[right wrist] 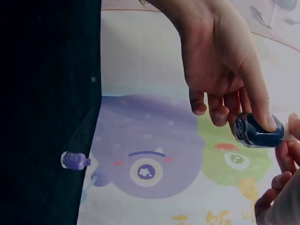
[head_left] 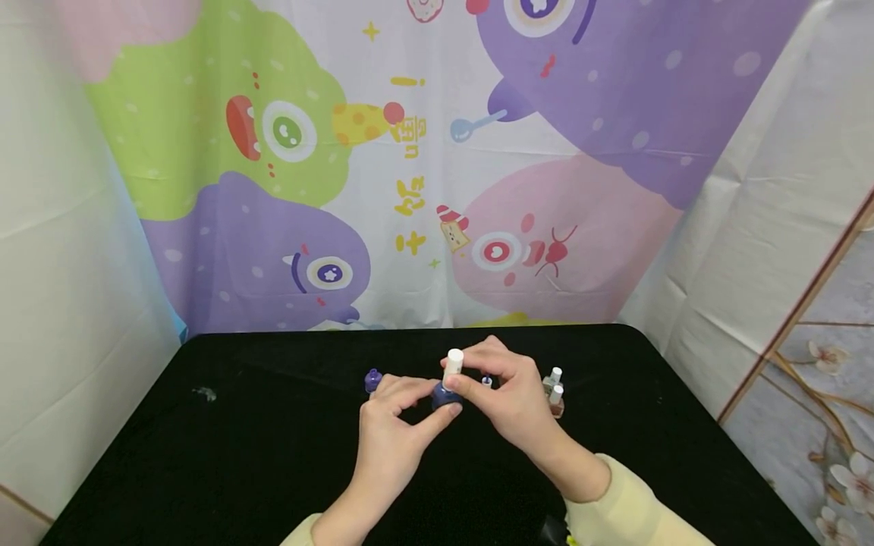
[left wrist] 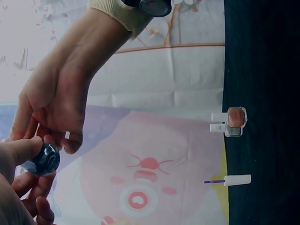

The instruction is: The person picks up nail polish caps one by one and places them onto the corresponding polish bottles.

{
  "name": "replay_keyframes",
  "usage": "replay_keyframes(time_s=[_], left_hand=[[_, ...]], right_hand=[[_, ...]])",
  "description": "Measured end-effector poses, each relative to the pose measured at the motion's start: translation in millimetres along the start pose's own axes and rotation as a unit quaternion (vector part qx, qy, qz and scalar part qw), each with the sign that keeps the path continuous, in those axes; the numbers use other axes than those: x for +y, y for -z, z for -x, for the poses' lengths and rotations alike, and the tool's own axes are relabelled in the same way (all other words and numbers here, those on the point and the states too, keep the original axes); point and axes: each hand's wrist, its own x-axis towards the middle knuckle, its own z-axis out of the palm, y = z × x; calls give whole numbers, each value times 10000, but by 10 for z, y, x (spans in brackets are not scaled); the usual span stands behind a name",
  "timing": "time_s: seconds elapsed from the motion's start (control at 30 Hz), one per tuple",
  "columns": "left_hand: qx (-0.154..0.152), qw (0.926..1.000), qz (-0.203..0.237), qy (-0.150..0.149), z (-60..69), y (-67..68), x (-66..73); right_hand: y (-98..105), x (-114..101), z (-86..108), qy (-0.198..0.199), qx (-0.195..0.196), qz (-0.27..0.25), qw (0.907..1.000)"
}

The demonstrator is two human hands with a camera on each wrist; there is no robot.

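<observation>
My left hand [head_left: 399, 428] grips a dark blue nail polish bottle [right wrist: 258, 132] between thumb and fingers, above the black table. On top of that bottle, my right hand [head_left: 508, 387] pinches the white cap [head_left: 454, 362]. The cap sits at the bottle's neck; whether it is screwed tight cannot be seen. Left of the hands stands a purple nail polish bottle [head_left: 372, 380] without its cap. Behind the right hand, a white brush cap [left wrist: 237, 180] stands on its top with its purple-coated brush [left wrist: 214, 181] pointing up.
Right of the hands, a clear nail polish bottle [left wrist: 233, 131] and a pinkish-brown one [left wrist: 236, 117] stand close together with white caps. A shiny smudge [head_left: 205, 393] marks the black tabletop [head_left: 273, 462] at left. A cartoon curtain [head_left: 410, 288] hangs behind the table.
</observation>
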Motion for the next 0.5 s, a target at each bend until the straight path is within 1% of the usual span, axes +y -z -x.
replay_keyframes(time_s=[0.07,0.13,0.2,0.27,0.3,0.37,0.43,0.5], left_hand=[[-71,10000,-7,19,-6,4,-7],[-177,9998,1,77,-10,12,-16],[-323,9993,22,203,-15,26,-17],[-493,9982,90,341,-17,42,-19],[-578,9975,131,394,-17,48,-21],[-769,9956,248,481,-16,63,-24],[-951,9936,383,476,-14,77,-26],[-1120,9915,502,442,-15,88,-26]], right_hand=[[5,3,-1,-110,-25,13,9999],[22,12,-9,-277,-142,-26,9995],[49,23,-20,-438,-354,-217,9982],[85,39,-39,-577,-703,-538,9944],[103,51,-50,-602,-903,-734,9914],[141,78,-69,-634,-1327,-1179,9821],[179,113,-90,-590,-1711,-1534,9715],[217,151,-107,-501,-1988,-1819,9617]])
